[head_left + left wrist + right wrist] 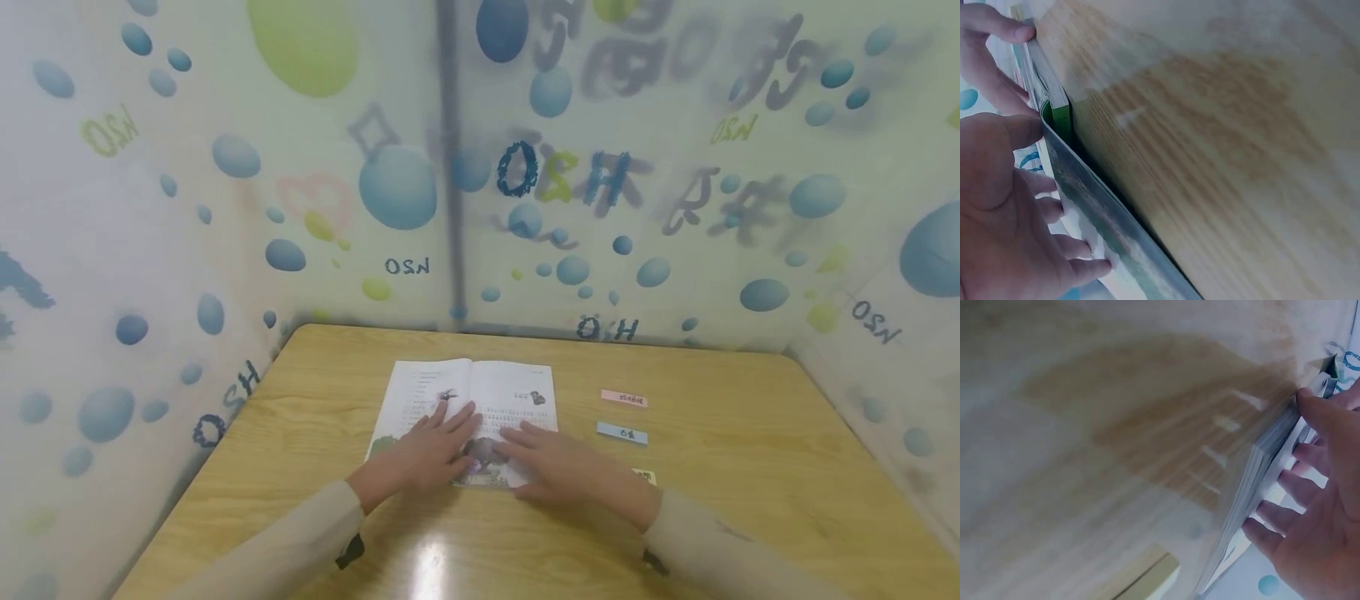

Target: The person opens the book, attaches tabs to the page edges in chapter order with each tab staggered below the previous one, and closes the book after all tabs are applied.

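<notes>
Left grip [423,454] and right grip [558,467] both lie with fingers spread on an open book [510,379] in the head view: the left one reaches across the left page to the spine, the right one covers the lower right page. The book rests on the bench [322,392], with a pink card [624,399] and a blue card [622,433] to its right and a yellow card [646,476] partly hidden by the right forearm [630,493]. From the left wrist, the left thumb sits at the book's near edge by the spine. From the right wrist, four fingers, apart, touch the page, the thumb at the near edge.
</notes>
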The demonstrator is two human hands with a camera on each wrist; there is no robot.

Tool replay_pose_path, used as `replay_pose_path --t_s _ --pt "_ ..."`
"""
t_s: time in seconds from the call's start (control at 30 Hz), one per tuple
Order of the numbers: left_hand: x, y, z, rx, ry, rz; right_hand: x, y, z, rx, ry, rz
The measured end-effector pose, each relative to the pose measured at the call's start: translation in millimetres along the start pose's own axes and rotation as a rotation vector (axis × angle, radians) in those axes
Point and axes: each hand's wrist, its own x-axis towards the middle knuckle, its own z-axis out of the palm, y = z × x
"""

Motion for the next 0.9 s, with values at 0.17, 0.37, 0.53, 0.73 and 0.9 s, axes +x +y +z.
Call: replay_pose_path --t_s 0.17,0.37,0.53,0.73,0.9 --pt "7.6 1.8 -1.6 -0.017 -0.004 -0.054 -9.5 -8 4 0.019 0.000 -0.008" --pt "28.0 -1.7 -4.8 0.020 -0.043 -0.111 -16.7 -14 7 0.009 0.017 -0.015" --pt "54.4 -7.3 -9.7 0.042 -0.069 -0.175 -18.0 -15 7 0.007 0.020 -0.013" --pt "77.1 -10.3 -7.4 -0.026 -0.049 -0.249 -19.4 -14 5 0.035 0.014 -0.008" --pt "88.7 -10.5 -7.8 -0.062 -0.020 -0.272 -21.9 -11 2 0.044 0.026 -0.005"
